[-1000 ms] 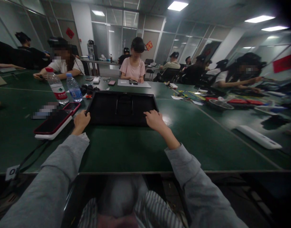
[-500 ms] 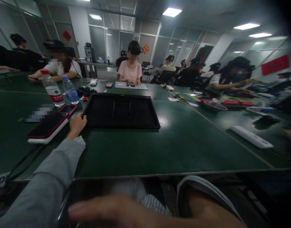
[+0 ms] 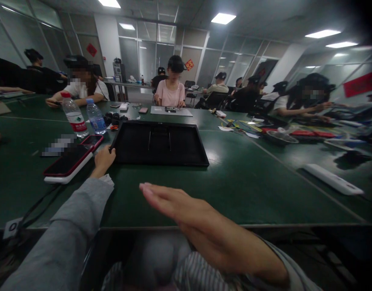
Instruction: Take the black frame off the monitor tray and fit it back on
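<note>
Head camera: a shallow, black, rectangular tray with a raised rim (image 3: 189,145) lies at twelve o'clock on the glossy dark-green surface (image 3: 240,173). The left hand (image 3: 103,161) is at its eight o'clock side, fingers curled round the rim and grasping it; the forearm, in a loose grey fabric sleeve (image 3: 70,226), slants up from seven o'clock toward one. Nearer the camera, the right hand (image 3: 186,212) hangs clear of the tray, holding nothing, fingers released, straight and held together, pointing toward ten o'clock; its wrist comes in from four o'clock. At the left hand's nine o'clock, a dark-screened phone with a red edge (image 3: 69,160) rests on a white, long plastic block (image 3: 67,176).
</note>
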`<action>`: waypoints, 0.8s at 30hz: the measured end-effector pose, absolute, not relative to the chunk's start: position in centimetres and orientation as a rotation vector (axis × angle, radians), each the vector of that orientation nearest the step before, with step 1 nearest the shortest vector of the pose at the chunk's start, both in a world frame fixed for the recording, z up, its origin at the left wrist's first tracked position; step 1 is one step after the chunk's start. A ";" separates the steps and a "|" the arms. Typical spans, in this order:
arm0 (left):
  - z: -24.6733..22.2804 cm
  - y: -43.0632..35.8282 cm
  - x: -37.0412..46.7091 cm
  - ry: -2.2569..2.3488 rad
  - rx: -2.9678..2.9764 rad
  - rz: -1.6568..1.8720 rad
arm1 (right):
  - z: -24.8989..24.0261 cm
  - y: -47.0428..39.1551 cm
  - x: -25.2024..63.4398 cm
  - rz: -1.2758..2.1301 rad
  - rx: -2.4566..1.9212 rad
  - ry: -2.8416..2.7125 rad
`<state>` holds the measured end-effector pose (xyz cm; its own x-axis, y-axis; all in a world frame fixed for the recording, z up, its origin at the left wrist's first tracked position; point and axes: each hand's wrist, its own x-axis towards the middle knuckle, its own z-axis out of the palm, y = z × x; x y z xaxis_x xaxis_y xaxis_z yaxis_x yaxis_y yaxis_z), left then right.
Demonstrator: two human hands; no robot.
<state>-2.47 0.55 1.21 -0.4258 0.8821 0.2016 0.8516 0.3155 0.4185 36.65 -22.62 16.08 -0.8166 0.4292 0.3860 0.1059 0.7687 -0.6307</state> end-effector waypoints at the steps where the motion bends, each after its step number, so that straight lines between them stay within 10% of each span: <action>1: 1.2 0.6 -2.5 2.498 1.646 0.732 | 16.1 -21.6 36.3 0.842 -0.413 -2.424; 24: 10.3 -1.5 11.4 2.031 1.958 1.384 | 3.6 -5.4 29.5 0.531 -1.001 -2.469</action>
<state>11.41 -1.48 10.30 -0.2237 0.8053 0.5491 0.8057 -0.1643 0.5691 29.48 -5.38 3.57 -0.6514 0.7206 0.2374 0.5593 0.6676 -0.4915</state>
